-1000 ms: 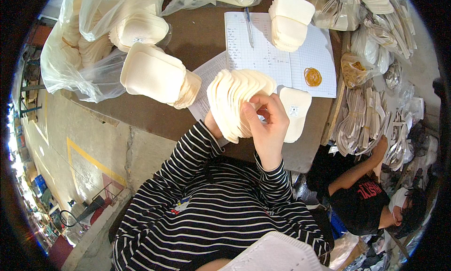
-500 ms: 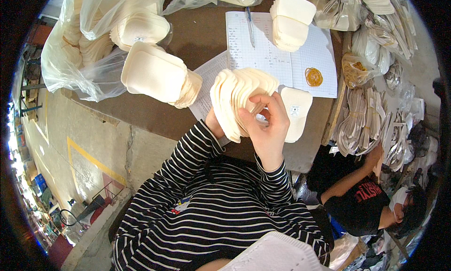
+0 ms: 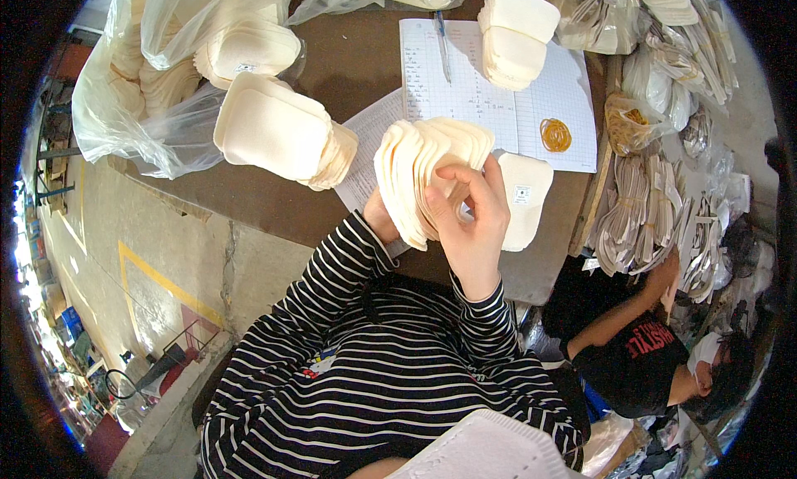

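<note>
The left hand (image 3: pixel 379 219) gripped a fanned stack of thin cream pads with rounded corners (image 3: pixel 415 176) above the near part of the table, most of its fingers hidden behind the layers. The right hand (image 3: pixel 475 242) had thumb and index finger bent at the stack's right edge (whether they pinched a layer, I could not tell) and partly overlapped a cream, waisted pad with a small white label (image 3: pixel 529 222). The stack also blocked part of a white printed sheet (image 3: pixel 365 139). Beyond lay an open, grid-ruled white notebook (image 3: pixel 573 93), bearing a slim pen (image 3: pixel 442 43), a banded cream stack (image 3: pixel 519 31) and a coil of yellow-brown rubber bands (image 3: pixel 555 135). Leftward, another thick cream stack (image 3: pixel 274 126) stood close to a bulging clear plastic bag (image 3: pixel 187 143), all on the dark brown table (image 3: pixel 365 51).
</note>
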Motion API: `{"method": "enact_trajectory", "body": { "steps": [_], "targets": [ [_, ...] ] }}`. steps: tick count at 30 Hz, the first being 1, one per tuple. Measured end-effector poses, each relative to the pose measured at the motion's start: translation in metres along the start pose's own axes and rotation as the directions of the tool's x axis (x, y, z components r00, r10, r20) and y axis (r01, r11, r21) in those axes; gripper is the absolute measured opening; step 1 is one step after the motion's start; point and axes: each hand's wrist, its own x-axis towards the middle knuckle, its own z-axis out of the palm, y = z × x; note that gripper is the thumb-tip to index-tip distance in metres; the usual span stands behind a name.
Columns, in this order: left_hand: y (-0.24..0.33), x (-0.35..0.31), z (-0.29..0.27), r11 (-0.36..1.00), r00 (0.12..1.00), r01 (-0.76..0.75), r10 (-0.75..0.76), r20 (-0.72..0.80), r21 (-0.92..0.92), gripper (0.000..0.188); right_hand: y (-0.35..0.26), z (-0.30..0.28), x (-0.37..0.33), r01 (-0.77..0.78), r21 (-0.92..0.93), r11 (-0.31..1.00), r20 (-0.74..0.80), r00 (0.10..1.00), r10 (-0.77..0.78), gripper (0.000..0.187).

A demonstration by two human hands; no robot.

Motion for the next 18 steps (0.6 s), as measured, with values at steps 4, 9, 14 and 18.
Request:
{"method": "enact_trajectory", "body": {
  "steps": [4, 9, 14, 18],
  "targets": [
    [0.001, 0.001, 0.0, 0.975, 0.998, 0.009, 0.006, 0.065, -0.223, 0.049, 0.0, 0.001, -0.001, 0.0, -0.03, 1.0, 0.005, 1.0, 0.0, 0.018],
    [-0.001, -0.003, -0.007, 0.979, 1.0, 0.027, -0.026, 0.008, -0.204, 0.05, 0.009, 0.005, -0.003, -0.009, -0.052, 0.999, -0.07, 0.998, 0.005, 0.015],
    [-0.002, -0.002, -0.003, 0.897, 0.997, 0.08, -0.071, 0.037, -0.434, 0.053, 0.017, 0.002, -0.003, 0.113, -0.136, 0.984, -0.003, 0.993, -0.114, 0.017],
    [-0.002, -0.002, -0.004, 0.985, 0.986, 0.07, -0.092, -0.138, -0.155, 0.057, 0.005, 0.004, 0.0, 0.083, -0.103, 0.991, 0.035, 0.996, -0.079, 0.023]
  ]
}}
